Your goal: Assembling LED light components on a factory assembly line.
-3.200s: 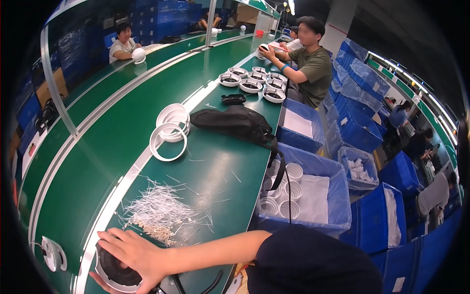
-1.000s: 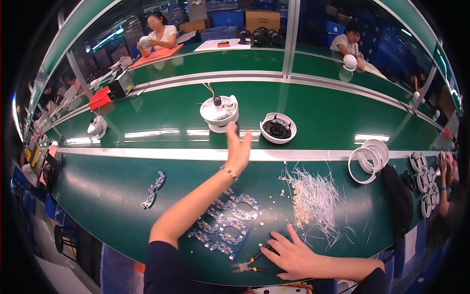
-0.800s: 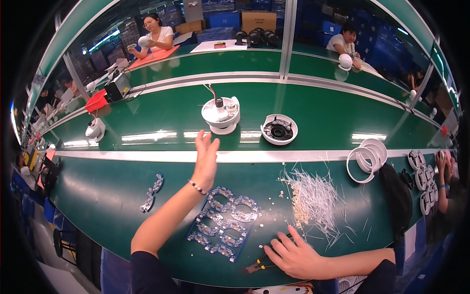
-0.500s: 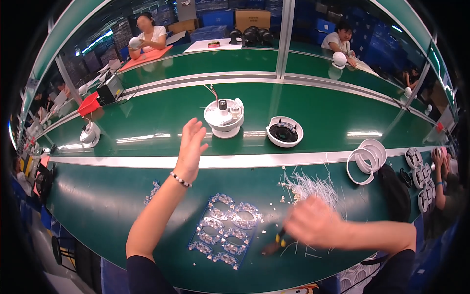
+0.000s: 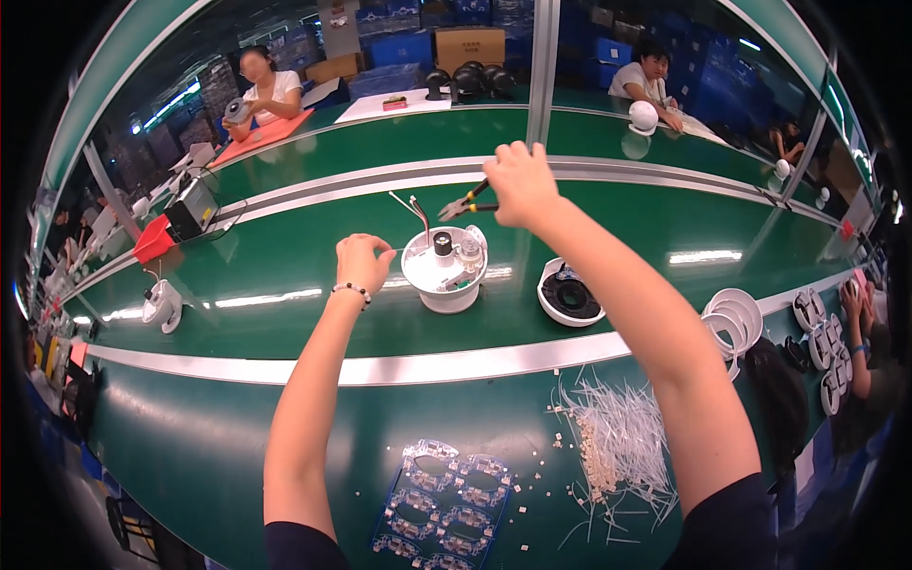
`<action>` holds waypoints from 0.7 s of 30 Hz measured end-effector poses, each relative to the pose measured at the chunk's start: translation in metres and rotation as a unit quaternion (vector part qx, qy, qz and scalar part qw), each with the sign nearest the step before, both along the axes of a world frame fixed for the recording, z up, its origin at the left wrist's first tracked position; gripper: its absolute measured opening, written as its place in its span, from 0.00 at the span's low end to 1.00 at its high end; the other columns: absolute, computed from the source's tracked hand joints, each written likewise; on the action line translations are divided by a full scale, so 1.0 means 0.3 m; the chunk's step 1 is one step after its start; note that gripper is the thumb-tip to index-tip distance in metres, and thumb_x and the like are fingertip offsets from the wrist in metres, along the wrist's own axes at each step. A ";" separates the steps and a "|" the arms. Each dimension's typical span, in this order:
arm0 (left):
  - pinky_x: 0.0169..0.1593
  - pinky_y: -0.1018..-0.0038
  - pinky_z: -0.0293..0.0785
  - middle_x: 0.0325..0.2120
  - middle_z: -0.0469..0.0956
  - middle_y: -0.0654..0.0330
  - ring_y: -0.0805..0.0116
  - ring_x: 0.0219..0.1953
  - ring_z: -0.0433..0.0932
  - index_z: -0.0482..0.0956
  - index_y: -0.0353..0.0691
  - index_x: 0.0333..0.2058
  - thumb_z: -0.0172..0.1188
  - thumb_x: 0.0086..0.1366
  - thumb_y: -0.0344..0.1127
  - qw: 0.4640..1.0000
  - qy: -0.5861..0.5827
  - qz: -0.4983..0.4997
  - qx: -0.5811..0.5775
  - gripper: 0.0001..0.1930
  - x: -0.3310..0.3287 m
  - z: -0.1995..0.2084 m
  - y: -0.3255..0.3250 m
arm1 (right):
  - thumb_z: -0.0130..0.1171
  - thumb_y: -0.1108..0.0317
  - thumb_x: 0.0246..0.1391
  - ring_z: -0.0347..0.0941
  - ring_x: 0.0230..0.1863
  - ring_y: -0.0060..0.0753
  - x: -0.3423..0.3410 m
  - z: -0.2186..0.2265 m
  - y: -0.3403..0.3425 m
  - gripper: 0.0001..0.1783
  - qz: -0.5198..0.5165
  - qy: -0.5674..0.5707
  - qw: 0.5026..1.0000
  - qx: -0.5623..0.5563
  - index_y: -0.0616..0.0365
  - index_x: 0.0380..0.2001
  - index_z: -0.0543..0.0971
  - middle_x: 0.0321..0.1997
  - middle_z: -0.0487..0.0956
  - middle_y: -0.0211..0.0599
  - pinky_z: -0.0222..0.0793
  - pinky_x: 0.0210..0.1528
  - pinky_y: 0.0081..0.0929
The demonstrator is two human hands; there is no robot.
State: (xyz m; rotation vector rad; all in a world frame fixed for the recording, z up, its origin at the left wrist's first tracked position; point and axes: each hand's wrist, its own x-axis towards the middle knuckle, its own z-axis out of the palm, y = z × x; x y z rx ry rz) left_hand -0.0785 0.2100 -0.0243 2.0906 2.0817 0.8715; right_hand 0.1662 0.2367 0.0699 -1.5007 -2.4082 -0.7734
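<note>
A round white device housing [image 5: 446, 296] stands on the green line, its top uncovered, with a black cylindrical part [image 5: 443, 244] inside and wires [image 5: 419, 215] sticking up. My left hand [image 5: 362, 263] is at the housing's left rim, thumb and fingertips pinched together; whatever they hold is too small to make out. My right hand [image 5: 522, 185] grips diagonal cutters [image 5: 458, 206] with black and yellow handles. Their jaws point left, above the housing's far rim and close to the wires. Right of the housing lies a round white cover [image 5: 572, 316] with a black inside.
A panel of blue circuit boards [image 5: 415, 499] lies on the near bench. Beside it are a heap of white cable ties [image 5: 627, 427] and small pale connectors [image 5: 597, 456]. White rings [image 5: 736, 318] sit at right. Another white device [image 5: 162, 306] stands left. Two people work across the line.
My right hand has carried the cutters from the near bench up and forward to the housing. My left hand's fingers, spread before, are now pinched at its rim. The view has shifted.
</note>
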 end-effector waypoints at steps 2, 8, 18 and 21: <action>0.52 0.63 0.61 0.39 0.75 0.52 0.53 0.48 0.66 0.81 0.42 0.25 0.63 0.49 0.34 0.998 -0.003 -0.040 0.047 0.05 0.004 0.005 0.009 | 0.63 0.67 0.25 0.63 0.48 0.39 -0.028 -0.025 0.020 0.23 0.007 -0.028 0.999 -0.017 0.55 0.33 0.75 0.39 0.69 0.38 0.52 0.57 0.44; 0.50 0.65 0.65 0.40 0.75 0.52 0.55 0.45 0.71 0.81 0.41 0.23 0.62 0.48 0.36 0.992 -0.019 -0.072 0.104 0.06 0.052 0.030 0.029 | 0.65 0.65 0.27 0.63 0.51 0.39 -0.029 -0.056 0.063 0.23 0.070 -0.058 0.995 -0.042 0.54 0.35 0.77 0.41 0.71 0.40 0.46 0.61 0.50; 0.52 0.65 0.63 0.41 0.75 0.53 0.55 0.48 0.68 0.80 0.42 0.22 0.61 0.48 0.34 0.988 -0.085 -0.099 0.088 0.04 0.146 0.042 0.043 | 0.65 0.65 0.27 0.64 0.50 0.38 0.031 -0.054 0.059 0.23 0.057 -0.075 0.994 -0.061 0.54 0.35 0.77 0.41 0.72 0.40 0.48 0.61 0.45; 0.52 0.64 0.63 0.42 0.75 0.53 0.54 0.48 0.68 0.81 0.42 0.22 0.61 0.48 0.35 0.985 -0.101 -0.110 0.082 0.04 0.174 0.039 0.053 | 0.65 0.64 0.27 0.65 0.48 0.36 0.036 -0.040 0.059 0.21 0.056 -0.103 0.990 -0.076 0.53 0.33 0.78 0.38 0.74 0.37 0.53 0.56 0.40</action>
